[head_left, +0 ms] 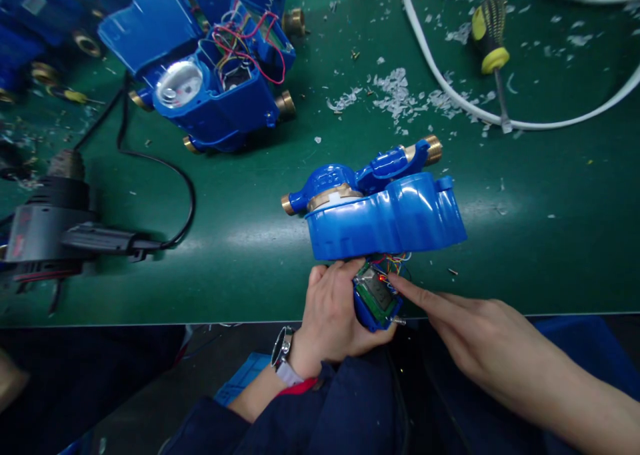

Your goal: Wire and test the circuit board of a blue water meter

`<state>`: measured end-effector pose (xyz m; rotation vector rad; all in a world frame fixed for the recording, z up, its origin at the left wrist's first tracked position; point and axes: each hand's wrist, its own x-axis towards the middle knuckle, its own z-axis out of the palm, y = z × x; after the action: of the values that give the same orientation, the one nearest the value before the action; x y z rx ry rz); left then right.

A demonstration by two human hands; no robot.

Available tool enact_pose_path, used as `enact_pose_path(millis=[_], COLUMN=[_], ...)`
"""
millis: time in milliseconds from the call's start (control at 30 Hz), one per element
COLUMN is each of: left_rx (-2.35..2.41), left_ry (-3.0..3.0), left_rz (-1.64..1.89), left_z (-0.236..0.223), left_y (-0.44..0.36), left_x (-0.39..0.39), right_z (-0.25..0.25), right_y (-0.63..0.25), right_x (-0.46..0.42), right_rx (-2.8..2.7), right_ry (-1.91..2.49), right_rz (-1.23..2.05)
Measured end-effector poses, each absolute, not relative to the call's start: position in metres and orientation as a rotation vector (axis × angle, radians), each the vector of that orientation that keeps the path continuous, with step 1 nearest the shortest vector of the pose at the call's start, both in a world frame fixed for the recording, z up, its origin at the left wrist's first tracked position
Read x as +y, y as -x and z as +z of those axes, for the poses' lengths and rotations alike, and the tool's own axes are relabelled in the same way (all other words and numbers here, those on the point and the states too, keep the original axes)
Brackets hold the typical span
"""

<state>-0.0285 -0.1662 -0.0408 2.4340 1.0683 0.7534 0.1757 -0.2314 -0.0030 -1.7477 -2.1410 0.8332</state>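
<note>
A blue water meter (385, 208) with brass fittings lies on the green table (250, 241) near its front edge. Coloured wires run from it to a small blue module with a green circuit board (376, 296). My left hand (333, 321), with a wristwatch, is closed around that module and holds it at the table edge. My right hand (470, 335) has its index finger stretched out, the tip touching the board near the wires; the other fingers are curled in.
Several opened blue meters (215, 68) with exposed wiring lie at the back left. A black tool with a cord (55, 231) sits at the left. A yellow-handled screwdriver (493, 48), a white cable (450, 88) and plastic shavings (400, 91) lie at the back right.
</note>
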Motion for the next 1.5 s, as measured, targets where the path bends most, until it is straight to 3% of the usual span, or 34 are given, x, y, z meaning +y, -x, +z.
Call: enact_pose_path(millis=[133,567,900,1200,1500], left_rx=[1.142,1.267,1.078,1.19,1.313], left_ry=[-2.404,-2.411,-2.522,-2.508,-2.367], left_rz=[0.738,0.776,0.66,0.584,0.649], left_z=[-0.041,-0.038,-0.029,-0.024,-0.031], left_y=[0.026,0.017,0.021,0.013,0.009], left_x=[-0.168,-0.175,-0.171,-0.174,-0.188], right_z=[-0.012,-0.016,0.021,0.03,0.006], right_y=[-0.165,-0.15,-0.201,-0.2,-0.182], right_x=[-0.246,-0.247,-0.213,-0.195,-0.234], right_rx=[-2.157,-1.89,-2.179,-2.628,-2.508], right_ry=[1.771,1.737,1.599,1.596,1.852], right_rz=[0.687,0.752,1.044,0.393,0.21])
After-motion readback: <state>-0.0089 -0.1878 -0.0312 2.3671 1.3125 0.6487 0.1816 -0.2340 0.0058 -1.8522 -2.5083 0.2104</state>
